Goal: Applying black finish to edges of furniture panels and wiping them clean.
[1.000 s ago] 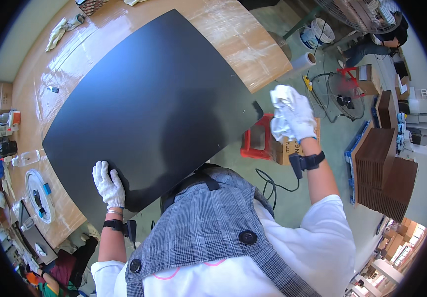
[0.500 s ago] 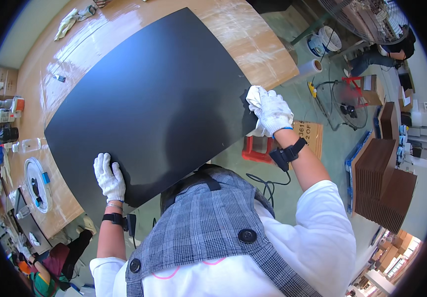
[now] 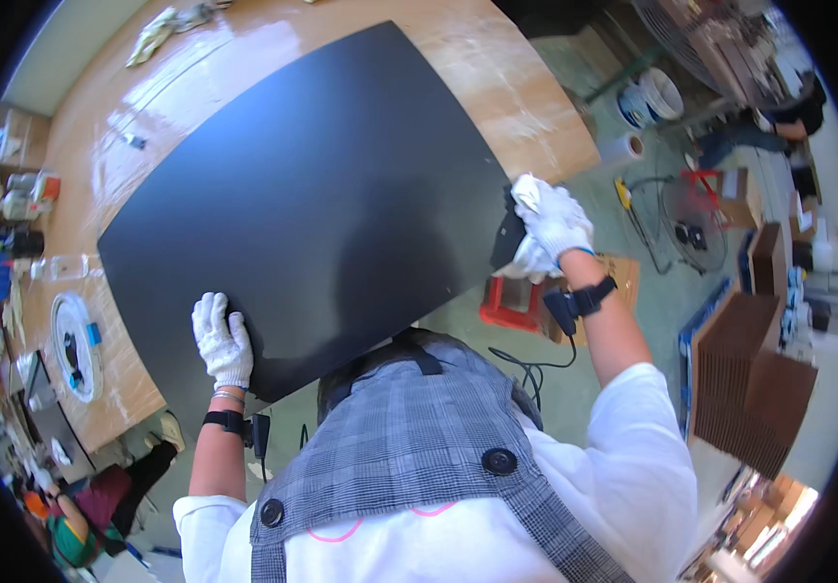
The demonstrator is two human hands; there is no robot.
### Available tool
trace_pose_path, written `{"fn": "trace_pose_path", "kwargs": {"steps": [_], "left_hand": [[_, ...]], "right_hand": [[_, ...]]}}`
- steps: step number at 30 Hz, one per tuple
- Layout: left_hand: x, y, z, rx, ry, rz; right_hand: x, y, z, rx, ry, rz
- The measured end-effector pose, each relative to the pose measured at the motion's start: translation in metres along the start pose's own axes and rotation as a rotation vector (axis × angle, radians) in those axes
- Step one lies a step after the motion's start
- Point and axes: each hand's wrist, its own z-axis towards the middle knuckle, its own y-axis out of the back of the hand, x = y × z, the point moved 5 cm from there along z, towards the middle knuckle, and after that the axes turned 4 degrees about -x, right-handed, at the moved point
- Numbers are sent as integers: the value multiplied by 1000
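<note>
A large flat black panel (image 3: 293,175) lies on a wooden table in front of me. My left hand (image 3: 222,340), in a white knit glove, rests on the panel's near left part with fingers stretched out. At the panel's right edge is my right hand (image 3: 557,228), also gloved in white. Its fingers are wrapped round a crumpled white cloth (image 3: 527,193), and more white material hangs below the hand. Beneath it the panel's edge looks dark and uneven; exactly where the cloth touches is hidden.
The wooden table (image 3: 545,126) has cloudy film on it, with gloves (image 3: 152,39) at the far left. Bottles (image 3: 59,267) and a white ring-shaped item (image 3: 74,345) lie along its left side. A red stool (image 3: 508,309), fan (image 3: 696,214) and brown stacked sheets (image 3: 740,379) stand rightward. Two people work nearby.
The whole view has shifted slightly. My right hand with the cloth has moved a little outward to the right along the panel's edge. My left hand stays flat on the panel.
</note>
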Motion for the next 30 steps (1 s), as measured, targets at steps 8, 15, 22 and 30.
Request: {"fn": "trace_pose_path", "kwargs": {"steps": [8, 15, 22, 30], "left_hand": [[-7, 10, 1, -28, 13, -53], [-1, 15, 5, -24, 33, -71], [60, 28, 49, 14, 108, -384], [314, 37, 184, 20, 681, 109]], "right_hand": [[91, 73, -42, 242, 482, 1046], [259, 46, -46, 504, 600, 1189], [384, -12, -69, -223, 1052, -179], [370, -81, -75, -422, 1110, -5]]}}
